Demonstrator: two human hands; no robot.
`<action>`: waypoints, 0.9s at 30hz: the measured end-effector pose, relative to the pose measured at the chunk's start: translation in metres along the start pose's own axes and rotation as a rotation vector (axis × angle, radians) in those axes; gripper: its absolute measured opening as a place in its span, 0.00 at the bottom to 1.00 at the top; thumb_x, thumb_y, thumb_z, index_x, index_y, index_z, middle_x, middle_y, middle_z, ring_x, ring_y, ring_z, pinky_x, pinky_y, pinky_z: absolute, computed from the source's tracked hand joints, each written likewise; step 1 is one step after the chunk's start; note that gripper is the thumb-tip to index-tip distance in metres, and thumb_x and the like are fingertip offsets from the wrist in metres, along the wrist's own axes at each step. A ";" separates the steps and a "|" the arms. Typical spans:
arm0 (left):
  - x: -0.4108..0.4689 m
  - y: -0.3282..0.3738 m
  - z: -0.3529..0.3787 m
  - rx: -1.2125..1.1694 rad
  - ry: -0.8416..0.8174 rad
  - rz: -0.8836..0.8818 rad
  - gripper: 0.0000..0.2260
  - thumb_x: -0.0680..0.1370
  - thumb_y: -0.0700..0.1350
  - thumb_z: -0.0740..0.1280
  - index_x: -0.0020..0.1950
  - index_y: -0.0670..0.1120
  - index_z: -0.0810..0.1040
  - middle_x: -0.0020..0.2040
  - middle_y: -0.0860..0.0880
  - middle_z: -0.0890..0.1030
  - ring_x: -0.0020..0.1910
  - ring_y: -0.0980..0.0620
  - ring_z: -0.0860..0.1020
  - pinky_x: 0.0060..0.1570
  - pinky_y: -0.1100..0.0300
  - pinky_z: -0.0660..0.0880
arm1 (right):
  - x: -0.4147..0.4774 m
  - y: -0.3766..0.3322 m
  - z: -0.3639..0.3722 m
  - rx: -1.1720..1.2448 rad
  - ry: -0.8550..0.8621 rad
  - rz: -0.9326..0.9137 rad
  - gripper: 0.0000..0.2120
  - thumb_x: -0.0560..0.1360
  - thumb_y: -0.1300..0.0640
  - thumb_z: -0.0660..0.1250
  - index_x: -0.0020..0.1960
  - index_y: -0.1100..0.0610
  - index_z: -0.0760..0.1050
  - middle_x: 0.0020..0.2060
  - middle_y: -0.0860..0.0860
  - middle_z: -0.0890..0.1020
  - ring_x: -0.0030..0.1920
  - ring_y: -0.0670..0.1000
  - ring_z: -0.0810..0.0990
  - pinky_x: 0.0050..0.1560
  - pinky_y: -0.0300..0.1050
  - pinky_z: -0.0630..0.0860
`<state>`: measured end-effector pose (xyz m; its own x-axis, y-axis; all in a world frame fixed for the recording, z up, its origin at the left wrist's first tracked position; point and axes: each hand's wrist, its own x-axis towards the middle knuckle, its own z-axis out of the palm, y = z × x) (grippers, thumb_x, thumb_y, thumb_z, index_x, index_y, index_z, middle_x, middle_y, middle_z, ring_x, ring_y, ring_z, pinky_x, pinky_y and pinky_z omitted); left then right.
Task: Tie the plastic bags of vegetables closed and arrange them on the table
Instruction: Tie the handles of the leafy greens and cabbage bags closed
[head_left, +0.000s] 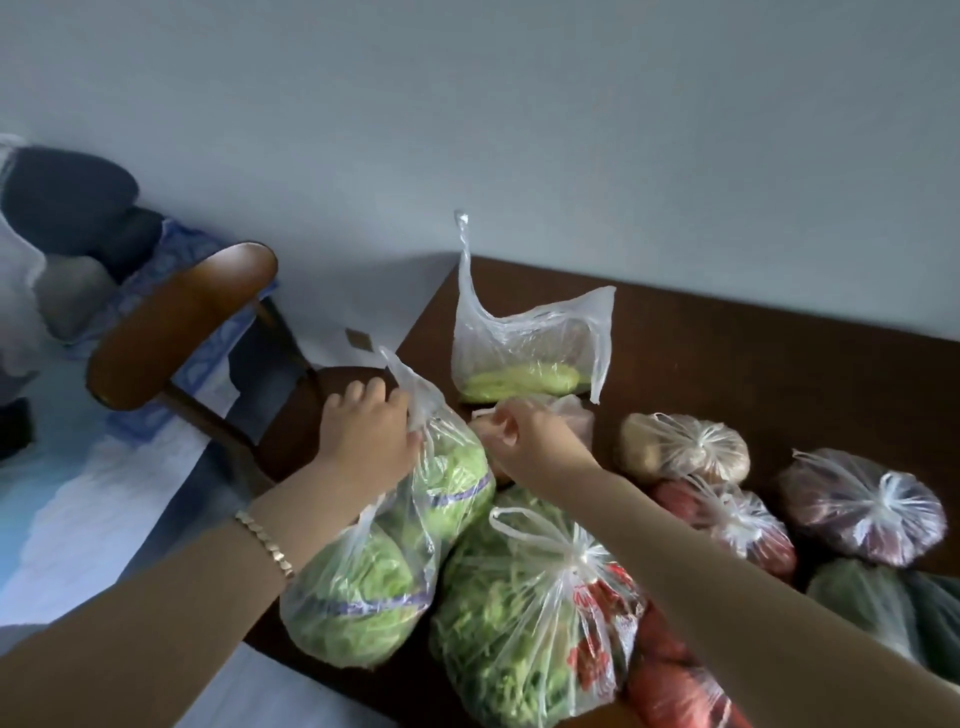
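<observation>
Gripping a gathered handle of the lettuce bag (395, 525), the left hand (363, 436) is clenched on the thin plastic just above the leafy heads. The right hand (524, 436) is pinched shut near the same bag's mouth; motion blur hides whether it holds the second handle or a fold of the small pinkish bag (571, 415) behind it, so I cannot tell what it grasps. The lettuce bag lies at the left edge of the table (727, 343), leaning against the knotted greens bag (524, 623).

Condition of stock: 3 bags to the right, the potato bag (685, 447), the red bag (748, 525) and the dark red bag (862, 506), appear tied. The cucumber bag (524, 358) at the back stands open, 1 handle upright.

Handling assessment: the film is thin, soft and slippery, and judged liable to stretch or tear if jerked. The lettuce looks bulky but light and bruises easily, so the load should not be squeezed. Hold belongs on the 2 handle loops, twisted close to the contents, not on the bag body.

Risk: the bag overhangs the table edge beside the chair (182, 322); a slack grip could let it roll off.

Progress: tying of this bag is judged in hand, knot not yet formed.
</observation>
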<state>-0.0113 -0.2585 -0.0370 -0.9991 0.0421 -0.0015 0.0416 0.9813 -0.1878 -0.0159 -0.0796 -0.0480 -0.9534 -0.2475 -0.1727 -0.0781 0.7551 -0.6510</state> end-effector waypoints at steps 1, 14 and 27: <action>0.001 -0.008 0.002 0.041 -0.069 0.001 0.20 0.78 0.57 0.57 0.59 0.44 0.73 0.58 0.44 0.76 0.57 0.44 0.74 0.53 0.52 0.70 | 0.005 -0.011 0.009 -0.040 0.004 -0.011 0.20 0.75 0.49 0.62 0.65 0.55 0.66 0.59 0.54 0.72 0.58 0.54 0.73 0.58 0.48 0.71; 0.050 -0.083 0.023 -0.528 -0.992 0.251 0.23 0.74 0.62 0.63 0.28 0.46 0.70 0.23 0.50 0.72 0.23 0.53 0.67 0.30 0.62 0.66 | 0.054 -0.065 0.063 0.105 0.278 0.129 0.21 0.78 0.52 0.56 0.27 0.55 0.60 0.24 0.49 0.66 0.27 0.50 0.66 0.31 0.44 0.64; 0.063 -0.085 0.017 -1.431 -0.403 -0.453 0.17 0.78 0.48 0.63 0.32 0.41 0.72 0.27 0.47 0.76 0.29 0.51 0.78 0.44 0.53 0.78 | 0.011 -0.051 0.031 -0.026 -0.020 0.323 0.17 0.76 0.48 0.61 0.32 0.45 0.60 0.30 0.42 0.67 0.31 0.40 0.66 0.30 0.32 0.66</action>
<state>-0.0780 -0.3426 -0.0381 -0.8552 -0.1178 -0.5046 -0.5169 0.2621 0.8149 -0.0130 -0.1395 -0.0392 -0.9243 -0.0041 -0.3817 0.2199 0.8117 -0.5411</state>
